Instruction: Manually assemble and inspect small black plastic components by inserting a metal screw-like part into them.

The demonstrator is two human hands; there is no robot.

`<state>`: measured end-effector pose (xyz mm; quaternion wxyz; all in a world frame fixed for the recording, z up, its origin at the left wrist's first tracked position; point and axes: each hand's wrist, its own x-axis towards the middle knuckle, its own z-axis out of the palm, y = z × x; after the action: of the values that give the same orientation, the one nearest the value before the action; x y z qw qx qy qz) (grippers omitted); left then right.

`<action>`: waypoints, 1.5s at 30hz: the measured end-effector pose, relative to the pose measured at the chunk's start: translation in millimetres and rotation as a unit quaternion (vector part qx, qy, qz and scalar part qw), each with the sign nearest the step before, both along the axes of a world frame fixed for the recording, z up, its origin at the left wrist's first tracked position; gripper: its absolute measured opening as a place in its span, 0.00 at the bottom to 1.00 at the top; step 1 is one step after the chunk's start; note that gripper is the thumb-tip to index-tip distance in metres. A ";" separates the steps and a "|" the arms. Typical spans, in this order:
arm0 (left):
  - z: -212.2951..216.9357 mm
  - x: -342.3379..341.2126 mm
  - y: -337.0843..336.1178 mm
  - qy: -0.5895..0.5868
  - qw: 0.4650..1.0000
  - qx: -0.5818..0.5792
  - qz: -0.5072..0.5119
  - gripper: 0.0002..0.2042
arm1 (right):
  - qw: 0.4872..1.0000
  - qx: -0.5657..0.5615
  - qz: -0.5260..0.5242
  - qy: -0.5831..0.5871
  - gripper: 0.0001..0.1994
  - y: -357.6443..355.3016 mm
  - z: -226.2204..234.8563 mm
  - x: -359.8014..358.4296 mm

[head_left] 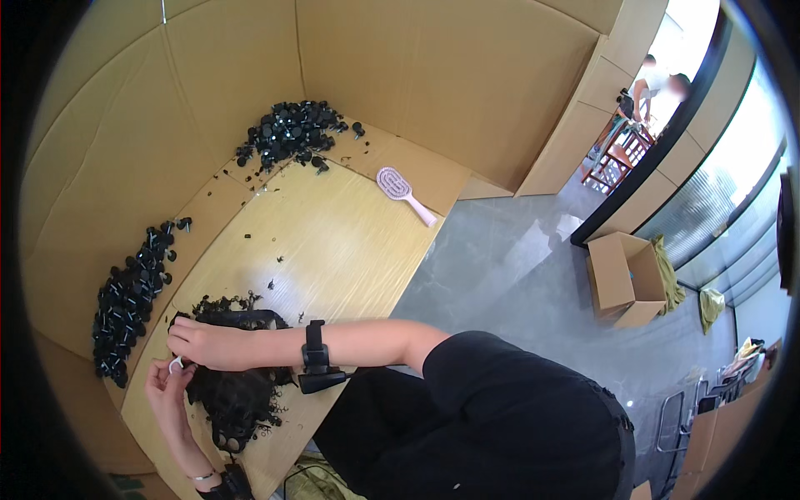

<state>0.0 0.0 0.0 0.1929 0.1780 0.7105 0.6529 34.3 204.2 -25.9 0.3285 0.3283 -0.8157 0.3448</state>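
Observation:
My right hand (206, 343) reaches in from the right, its fingers pinched together near the left edge of the table. Just below it, my left hand (169, 392) comes up from the lower edge with its fingertips pinched close to the right one's. A small white ring-like thing (176, 364) shows at the left fingers; I cannot tell whether it is worn or held. Something small and dark sits at the fingertips, too hidden to name. Beneath and beside both hands lies a heap of black parts (233, 400), with small black bits scattered around it.
Black round-headed screws with metal shanks lie in a back pile (287, 133) and a left pile (132, 304), along the cardboard walls (417, 67). A pink hairbrush (397, 188) rests at the table's far right edge. An open cardboard box (621, 279) stands on the floor.

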 end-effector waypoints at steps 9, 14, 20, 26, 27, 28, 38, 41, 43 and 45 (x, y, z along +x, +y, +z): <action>3.3 6.5 7.8 0.019 0.997 0.071 -0.008 0.10 | 0.929 -0.313 0.101 -0.171 0.13 -3.8 -0.1 0.9; 0.6 5.5 5.5 0.046 0.999 0.007 0.004 0.16 | 0.894 -0.368 0.133 -0.218 0.16 -6.5 -2.3 -0.2; 0.8 9.4 9.7 0.106 0.993 -0.060 0.012 0.17 | 0.857 -0.427 0.142 -0.250 0.13 -11.4 -6.6 -1.2; -2.1 12.4 10.8 0.118 0.990 -0.058 0.055 0.17 | 0.866 -0.395 0.085 -0.296 0.04 -7.8 -9.3 -3.8; -1.4 10.4 10.5 0.106 0.991 -0.056 0.052 0.16 | 0.851 -0.395 0.119 -0.324 0.05 -6.4 -8.1 -6.5; -0.6 8.5 9.5 0.127 0.990 -0.046 0.035 0.17 | 0.855 -0.375 0.099 -0.345 0.07 -4.9 -5.8 -9.7; 3.1 14.5 7.2 0.162 0.985 -0.032 0.056 0.15 | 0.834 -0.403 0.071 -0.371 0.12 -14.9 11.9 6.7; 6.8 16.3 8.0 0.207 0.975 -0.058 0.060 0.15 | 0.845 -0.399 0.068 -0.351 0.12 -14.5 13.4 7.7; 10.1 19.9 8.8 0.261 0.958 -0.091 0.074 0.15 | 0.838 -0.403 0.067 -0.360 0.14 -14.7 14.8 8.0; 13.6 23.2 9.5 0.278 0.952 -0.095 0.080 0.15 | 0.845 -0.403 0.079 -0.341 0.17 -14.9 17.1 8.8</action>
<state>23.2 9.5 13.6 -0.0491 0.2760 0.8068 0.5200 43.0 189.4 -8.8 0.1043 0.0922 -0.6366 0.7585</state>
